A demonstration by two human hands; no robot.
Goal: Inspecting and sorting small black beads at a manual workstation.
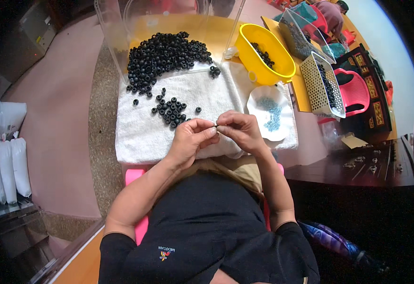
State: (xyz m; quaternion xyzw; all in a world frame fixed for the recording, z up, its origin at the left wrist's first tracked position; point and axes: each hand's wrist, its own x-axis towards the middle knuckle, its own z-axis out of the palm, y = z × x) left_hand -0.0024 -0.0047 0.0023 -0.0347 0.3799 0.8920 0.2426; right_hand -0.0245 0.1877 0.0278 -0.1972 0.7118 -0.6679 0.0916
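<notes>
My left hand (191, 142) and my right hand (243, 134) meet above the near part of a white towel (140, 137). Thumbs and fingertips of both are pinched together around something tiny and dark, mostly hidden by the fingers; I cannot make out its kind. Just beyond my left hand lies a small group of black ring-shaped pieces (171, 111), with a single one apart to its right. To the right of my right hand is a white scalloped dish (262, 127) holding small bluish-clear bits. A large heap of the same black pieces (164, 54) spreads out farther back.
A clear plastic bin (110, 40) stands behind and around the heap. At the back right are a yellow oval basin (282, 66) and a perforated beige basket (313, 87), both with black pieces. Beyond are a pink chair (356, 92) and another person (331, 16). White sacks (8, 165) stand far left.
</notes>
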